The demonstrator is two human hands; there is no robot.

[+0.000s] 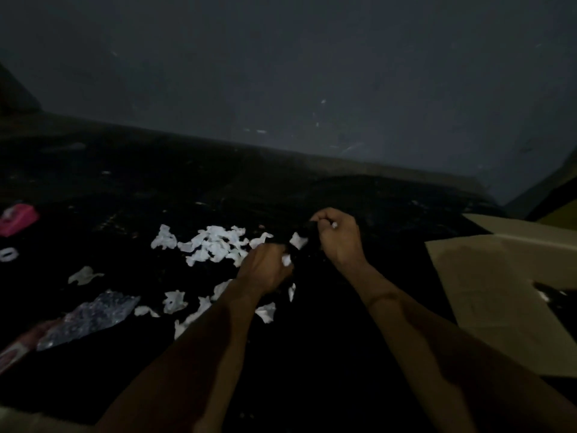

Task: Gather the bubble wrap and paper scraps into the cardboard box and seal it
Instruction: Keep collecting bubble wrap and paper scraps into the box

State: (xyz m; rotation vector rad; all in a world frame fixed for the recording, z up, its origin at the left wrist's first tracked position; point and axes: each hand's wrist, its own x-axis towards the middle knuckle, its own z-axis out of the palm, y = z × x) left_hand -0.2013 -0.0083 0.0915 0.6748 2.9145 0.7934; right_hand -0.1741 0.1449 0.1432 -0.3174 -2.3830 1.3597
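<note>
White torn paper scraps (215, 245) lie scattered over a dark surface in a dim room, several more (175, 301) nearer me. A crumpled piece of bubble wrap (90, 317) lies at the lower left. The cardboard box (496, 285) stands at the right with its flaps open. My left hand (265, 270) is closed around a white scrap at the right edge of the pile. My right hand (337, 235) is just beyond it, fingers pinched on a small white scrap, with another scrap (299, 240) between the two hands.
A pink object (18, 218) sits at the far left edge, a small white ring-shaped thing (7, 254) below it. A pink and white packet (15, 348) lies under the bubble wrap's corner. A grey wall (312, 73) rises behind the surface.
</note>
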